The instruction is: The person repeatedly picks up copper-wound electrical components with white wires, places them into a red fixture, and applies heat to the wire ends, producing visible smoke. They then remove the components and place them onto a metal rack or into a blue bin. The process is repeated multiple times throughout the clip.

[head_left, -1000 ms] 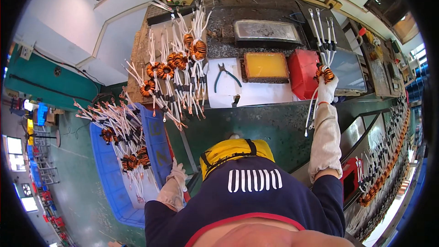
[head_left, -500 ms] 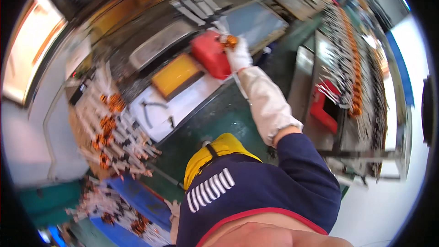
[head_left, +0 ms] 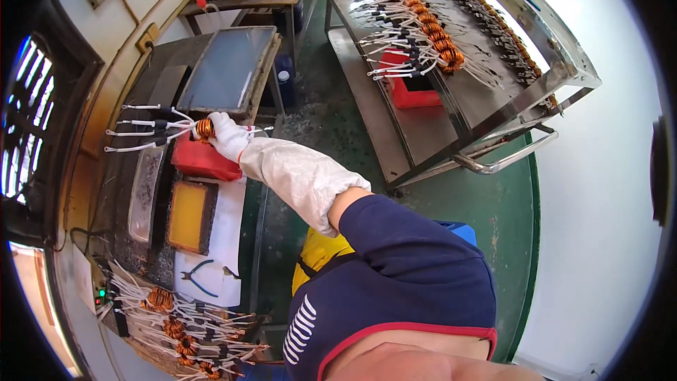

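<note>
My right hand [head_left: 229, 135], in a white knit glove with a pale sleeve cover, is closed on a copper-wound ring coil [head_left: 204, 129]. Several white leads [head_left: 151, 127] with black sleeving and metal lugs reach out leftward from the coil. Another short lead end pokes out on the right of the glove. The hand is just above a red container [head_left: 204, 158], at the near edge of a blue-grey rectangular tray [head_left: 227, 67]. My left hand does not show.
Left on the bench are a yellow-filled tray [head_left: 188, 216], a long metal tray [head_left: 145, 195], cutting pliers [head_left: 199, 279] on white paper and a heap of coils [head_left: 173, 328]. A metal trolley [head_left: 486, 127] bearing rows of coils stands at right, a red box [head_left: 419, 93] on its lower shelf.
The view has swung to the right, bringing more of the trolley and floor into sight. My right hand keeps its hold on the coil, whose leads now show plainly.
</note>
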Tool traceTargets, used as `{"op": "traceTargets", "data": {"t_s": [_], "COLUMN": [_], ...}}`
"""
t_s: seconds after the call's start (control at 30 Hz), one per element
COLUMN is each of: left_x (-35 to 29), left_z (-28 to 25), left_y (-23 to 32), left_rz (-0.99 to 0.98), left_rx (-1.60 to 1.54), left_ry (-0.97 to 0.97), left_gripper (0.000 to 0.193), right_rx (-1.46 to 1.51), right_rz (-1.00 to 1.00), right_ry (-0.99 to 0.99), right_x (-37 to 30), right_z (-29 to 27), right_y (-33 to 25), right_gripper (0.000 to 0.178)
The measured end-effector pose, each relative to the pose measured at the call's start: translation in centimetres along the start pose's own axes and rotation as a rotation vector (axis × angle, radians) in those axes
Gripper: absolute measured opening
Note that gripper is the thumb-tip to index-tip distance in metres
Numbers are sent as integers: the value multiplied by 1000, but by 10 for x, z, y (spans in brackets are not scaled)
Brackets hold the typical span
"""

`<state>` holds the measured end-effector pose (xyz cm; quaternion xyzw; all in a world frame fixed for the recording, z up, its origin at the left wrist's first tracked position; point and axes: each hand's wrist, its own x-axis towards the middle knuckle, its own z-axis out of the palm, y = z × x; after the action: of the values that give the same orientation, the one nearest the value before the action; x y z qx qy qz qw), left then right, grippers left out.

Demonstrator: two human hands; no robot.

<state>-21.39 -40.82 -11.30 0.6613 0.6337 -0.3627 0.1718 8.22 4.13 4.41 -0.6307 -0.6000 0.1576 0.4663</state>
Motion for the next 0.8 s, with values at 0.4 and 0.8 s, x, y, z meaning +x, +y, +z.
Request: {"op": "traceTargets", "data": {"t_s": [0.4,0.8], "left_x": [6,-14], "left_z": [-6,7], "left_y": [7,20], "left_rz": [-17,-86], "left_rx": [-21,-104], "left_ry": [-10,-54], "left_gripper": [61,58], "right_rx": [-8,66], "right_rz": [-41,-15], "right_ry": [-4,-151], "right_x": [4,-5], "right_z": [8,-20], "right_y": [8,-30], "right_gripper": [52,46]}}
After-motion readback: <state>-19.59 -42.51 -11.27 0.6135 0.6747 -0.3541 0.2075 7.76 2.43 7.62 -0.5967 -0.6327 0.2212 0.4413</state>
